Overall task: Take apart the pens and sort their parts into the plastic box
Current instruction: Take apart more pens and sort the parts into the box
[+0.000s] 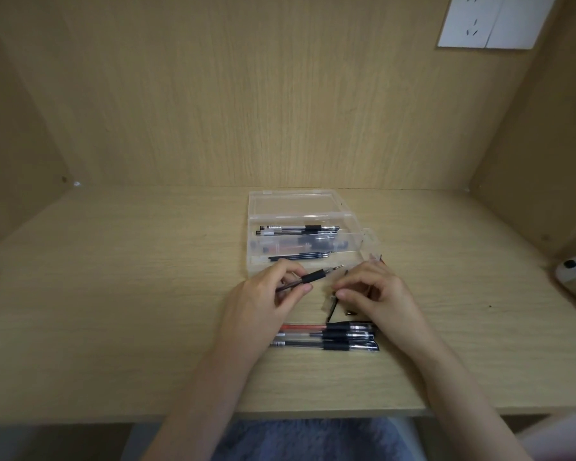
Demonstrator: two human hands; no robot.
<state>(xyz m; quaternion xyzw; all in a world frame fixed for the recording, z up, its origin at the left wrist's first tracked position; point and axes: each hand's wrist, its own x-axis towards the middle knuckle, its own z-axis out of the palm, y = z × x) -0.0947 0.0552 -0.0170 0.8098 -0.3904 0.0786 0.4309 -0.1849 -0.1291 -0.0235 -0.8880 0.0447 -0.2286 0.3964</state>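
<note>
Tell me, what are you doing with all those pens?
A person is taking pens apart at a wooden desk. The left-hand grip holds an uncapped pen, and the right-hand grip pinches a small pen part beside it, too blurred to name. The open plastic box behind already holds pens and refills. Three capped pens wait on the desk nearer the person.
</note>
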